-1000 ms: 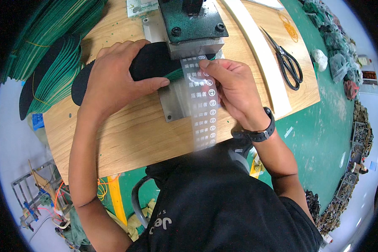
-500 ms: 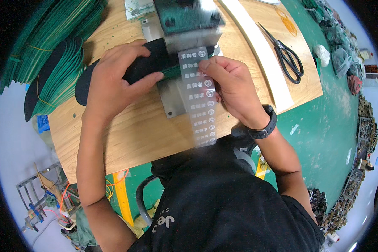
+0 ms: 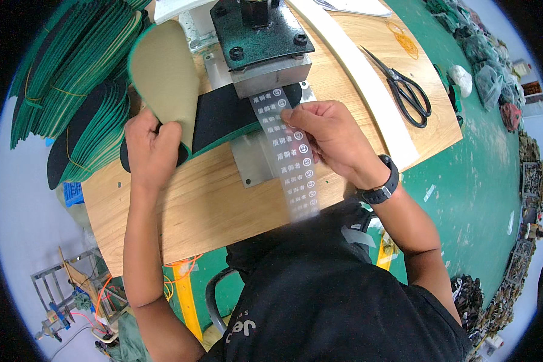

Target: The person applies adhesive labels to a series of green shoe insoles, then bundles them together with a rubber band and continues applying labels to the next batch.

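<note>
My left hand (image 3: 152, 148) grips a shoe insole (image 3: 165, 75) with a tan underside and green rim, lifted off the bench and tilted up. A black insole (image 3: 226, 114) with a green edge lies flat under the head of a dark metal press (image 3: 261, 36). My right hand (image 3: 329, 136) pinches a clear film strip (image 3: 289, 160) printed with rows of white marks. The strip runs from under the press head toward my body, across the metal base plate (image 3: 253, 166).
Stacks of green-edged insoles (image 3: 72, 84) fill the bench's left side. Black scissors (image 3: 407, 90) lie at the right beside a long white strip (image 3: 368, 78). The wooden bench top (image 3: 193, 211) ends at a green floor (image 3: 482, 181) with piles of scraps.
My left hand has pulled one insole away from the press and turned it up, showing its tan side. The right hand stays on the film strip. The view has shifted slightly.
</note>
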`<action>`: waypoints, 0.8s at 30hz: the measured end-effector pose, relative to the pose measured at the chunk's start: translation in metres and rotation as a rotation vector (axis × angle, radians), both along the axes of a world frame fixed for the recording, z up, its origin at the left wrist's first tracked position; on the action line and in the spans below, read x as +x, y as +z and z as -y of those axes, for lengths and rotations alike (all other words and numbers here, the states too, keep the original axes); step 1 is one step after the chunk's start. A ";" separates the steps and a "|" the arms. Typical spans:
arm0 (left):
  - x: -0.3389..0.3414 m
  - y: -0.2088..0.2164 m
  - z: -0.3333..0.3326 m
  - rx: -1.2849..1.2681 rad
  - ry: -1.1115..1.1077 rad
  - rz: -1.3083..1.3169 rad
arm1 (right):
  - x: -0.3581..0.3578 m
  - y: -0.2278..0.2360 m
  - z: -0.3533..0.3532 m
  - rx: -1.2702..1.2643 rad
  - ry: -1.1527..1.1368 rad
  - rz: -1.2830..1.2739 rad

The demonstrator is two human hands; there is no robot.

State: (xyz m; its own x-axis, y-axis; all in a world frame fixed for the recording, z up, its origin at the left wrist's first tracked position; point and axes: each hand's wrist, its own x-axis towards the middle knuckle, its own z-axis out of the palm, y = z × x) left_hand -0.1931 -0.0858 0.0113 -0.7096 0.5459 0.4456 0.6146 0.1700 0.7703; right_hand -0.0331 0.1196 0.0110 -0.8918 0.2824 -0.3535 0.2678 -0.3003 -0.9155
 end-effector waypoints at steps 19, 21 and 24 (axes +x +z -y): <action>0.011 0.013 -0.007 -0.256 -0.088 -0.201 | -0.005 -0.008 0.004 -0.003 -0.082 -0.035; 0.013 0.014 -0.008 -0.294 -0.075 -0.173 | -0.006 -0.010 0.004 0.009 -0.085 -0.041; 0.017 0.013 -0.012 -0.273 -0.102 -0.304 | -0.004 -0.005 0.006 0.017 -0.074 -0.031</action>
State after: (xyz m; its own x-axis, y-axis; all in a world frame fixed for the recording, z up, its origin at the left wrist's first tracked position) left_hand -0.1765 -0.0741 0.0239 -0.5043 0.7337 0.4554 0.8310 0.2690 0.4869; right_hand -0.0367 0.1140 0.0057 -0.8786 0.3537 -0.3208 0.2170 -0.3027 -0.9281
